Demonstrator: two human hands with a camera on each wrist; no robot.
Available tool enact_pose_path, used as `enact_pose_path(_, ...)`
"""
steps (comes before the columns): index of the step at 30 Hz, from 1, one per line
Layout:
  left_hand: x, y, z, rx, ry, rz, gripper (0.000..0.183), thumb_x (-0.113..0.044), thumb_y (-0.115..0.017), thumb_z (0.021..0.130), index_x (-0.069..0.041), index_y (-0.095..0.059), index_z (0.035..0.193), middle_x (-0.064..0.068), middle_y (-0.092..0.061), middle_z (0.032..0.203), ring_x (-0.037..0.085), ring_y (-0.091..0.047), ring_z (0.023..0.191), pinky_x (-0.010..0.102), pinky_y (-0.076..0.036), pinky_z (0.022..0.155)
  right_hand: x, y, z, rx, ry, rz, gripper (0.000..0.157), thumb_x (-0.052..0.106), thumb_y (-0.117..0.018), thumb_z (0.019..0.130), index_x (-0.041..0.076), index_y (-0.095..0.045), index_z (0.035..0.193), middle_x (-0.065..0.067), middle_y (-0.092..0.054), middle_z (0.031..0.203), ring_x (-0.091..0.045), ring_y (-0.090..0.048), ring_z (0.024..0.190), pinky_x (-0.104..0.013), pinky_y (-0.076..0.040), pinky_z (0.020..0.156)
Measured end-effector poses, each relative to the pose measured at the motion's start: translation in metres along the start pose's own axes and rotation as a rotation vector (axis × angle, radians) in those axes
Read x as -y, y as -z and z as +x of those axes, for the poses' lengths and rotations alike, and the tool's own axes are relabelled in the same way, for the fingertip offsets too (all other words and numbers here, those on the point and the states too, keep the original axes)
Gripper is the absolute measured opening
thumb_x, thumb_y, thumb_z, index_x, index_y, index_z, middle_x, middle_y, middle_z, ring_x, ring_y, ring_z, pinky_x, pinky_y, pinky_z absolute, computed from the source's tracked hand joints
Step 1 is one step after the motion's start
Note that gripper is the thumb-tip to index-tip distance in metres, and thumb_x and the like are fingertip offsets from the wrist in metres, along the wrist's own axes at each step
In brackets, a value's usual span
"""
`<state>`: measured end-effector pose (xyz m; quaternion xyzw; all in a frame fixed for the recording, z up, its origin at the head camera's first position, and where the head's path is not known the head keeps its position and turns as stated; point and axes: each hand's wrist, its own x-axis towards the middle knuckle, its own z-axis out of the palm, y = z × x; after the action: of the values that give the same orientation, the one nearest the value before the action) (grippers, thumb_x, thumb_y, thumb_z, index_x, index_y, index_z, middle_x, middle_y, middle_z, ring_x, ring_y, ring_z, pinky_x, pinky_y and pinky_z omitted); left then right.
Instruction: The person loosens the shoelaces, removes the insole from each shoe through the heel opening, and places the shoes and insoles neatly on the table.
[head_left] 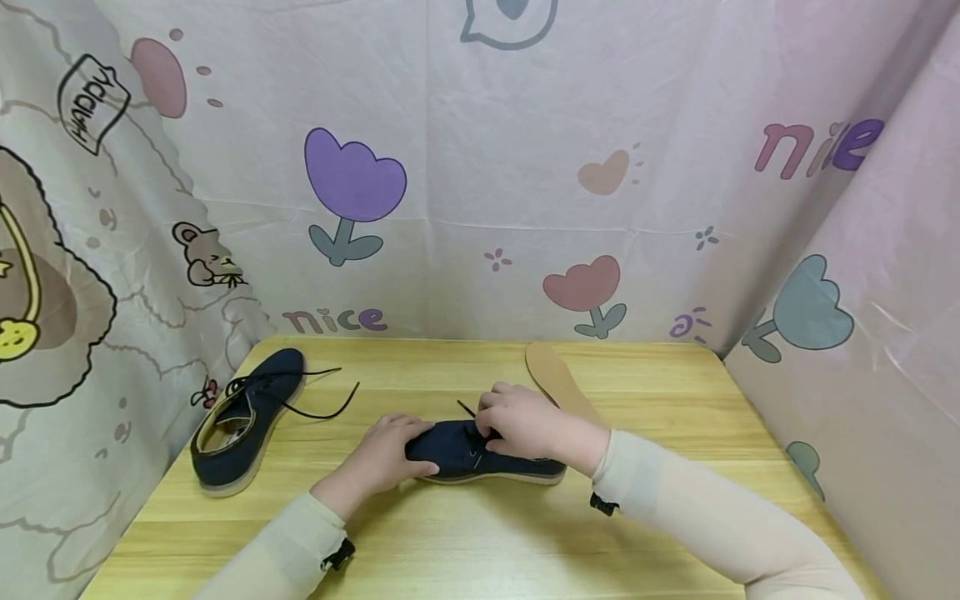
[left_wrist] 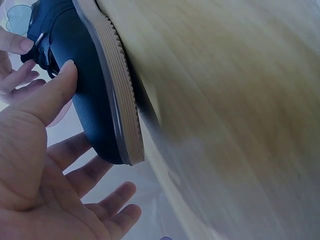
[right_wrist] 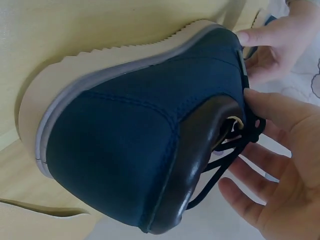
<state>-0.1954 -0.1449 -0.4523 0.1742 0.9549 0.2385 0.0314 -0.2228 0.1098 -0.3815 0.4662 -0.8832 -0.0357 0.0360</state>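
A dark navy lace-up shoe [head_left: 450, 442] stands on its sole, toe toward the left. My left hand [head_left: 386, 454] holds the toe end, thumb on the near side and fingers on the far side; the last two fingers stand off the shoe in the left wrist view. Over the lacing, my right hand [head_left: 517, 421] pinches the black shoelace [right_wrist: 250, 131] between thumb and index finger. Its other fingers are bent loosely beside the laces. Slack lace loops hang above the dark collar [right_wrist: 190, 170] in the right wrist view. From the head view, the right hand hides the shoe's opening.
A matching shoe [head_left: 258, 433] stands at the table's left, its lace ends [head_left: 322, 415] trailing rightward. A tan insole [head_left: 555, 375] lies behind my right hand. The wooden table [head_left: 465, 542] meets printed curtains [head_left: 465, 167] at the back and sides.
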Motion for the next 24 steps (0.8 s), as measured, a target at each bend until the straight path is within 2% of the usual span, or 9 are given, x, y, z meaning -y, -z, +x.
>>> enact_pose_path(6, 0.0, 0.0, 0.001, -0.003, 0.0, -0.005, 0.069, -0.042, -0.083, 0.081, -0.011, -0.061, 0.139, 0.013, -0.058, 0.139, 0.039, -0.042, 0.135, 0.057, -0.034, 0.11, 0.002, -0.005, 0.0, -0.056, 0.043, -0.089, 0.006, 0.032, -0.077, 0.089, 0.027, -0.074, 0.089, 0.007, -0.065, 0.103, -0.015, -0.055, 0.096, -0.03, -0.049, 0.078)
enact_pose_path(11, 0.001, -0.001, 0.0, -0.003, -0.004, 0.001, 0.069, -0.043, -0.083, 0.081, -0.011, -0.061, 0.139, 0.013, -0.058, 0.138, 0.038, -0.043, 0.134, 0.056, -0.035, 0.11, 0.001, -0.006, 0.001, -0.075, 0.057, -0.094, 0.006, 0.031, -0.074, 0.092, 0.025, -0.073, 0.093, 0.007, -0.064, 0.1, -0.014, -0.055, 0.093, -0.028, -0.047, 0.074)
enact_pose_path(18, 0.0, 0.0, 0.0, -0.007, -0.005, 0.004, 0.069, -0.042, -0.083, 0.081, -0.011, -0.061, 0.139, 0.014, -0.058, 0.139, 0.039, -0.043, 0.134, 0.056, -0.034, 0.11, -0.002, -0.001, 0.004, -0.045, 0.0, 0.041, 0.014, 0.027, -0.068, 0.097, 0.021, -0.063, 0.086, 0.008, -0.058, 0.089, -0.013, -0.049, 0.082, -0.026, -0.046, 0.07)
enact_pose_path(24, -0.001, 0.0, 0.0, 0.002, 0.011, -0.009, 0.069, -0.041, -0.083, 0.082, -0.012, -0.06, 0.14, 0.013, -0.056, 0.141, 0.039, -0.041, 0.136, 0.057, -0.034, 0.11, -0.009, 0.006, 0.01, -0.076, -0.053, 0.137, 0.009, 0.023, -0.068, 0.097, 0.017, -0.066, 0.091, 0.006, -0.06, 0.091, -0.013, -0.052, 0.084, -0.026, -0.048, 0.073)
